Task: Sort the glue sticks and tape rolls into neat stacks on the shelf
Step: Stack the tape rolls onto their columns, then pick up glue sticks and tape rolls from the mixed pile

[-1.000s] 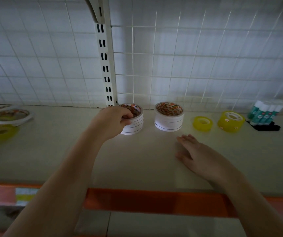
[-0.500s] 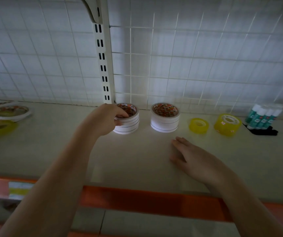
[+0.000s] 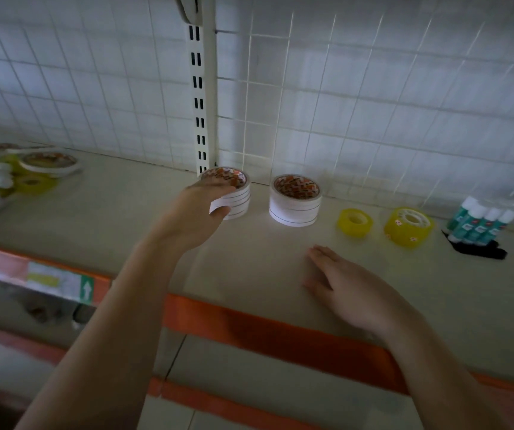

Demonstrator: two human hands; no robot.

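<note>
Two stacks of white tape rolls stand at the back of the shelf [image 3: 125,231]. My left hand [image 3: 193,212] grips the left stack [image 3: 238,198], fingers over its top edge and thumb on its front side. The right stack [image 3: 294,206] stands free beside it. Further right sit a small yellow tape roll [image 3: 355,221], a bigger yellow roll [image 3: 408,226] and a row of teal glue sticks [image 3: 479,221] lying together. My right hand [image 3: 351,290] rests flat on the shelf in front of the right stack, holding nothing.
A loose pile of tape rolls and glue sticks [image 3: 32,172] lies at the far left. A slotted upright post [image 3: 199,88] and wire grid back the shelf. Black objects [image 3: 482,249] lie under the glue sticks. The shelf's orange front edge [image 3: 280,330] runs below my hands.
My left hand has slipped back off the top opening of the left stack, with its thumb now on the side. My right hand stays flat. The view has swung left.
</note>
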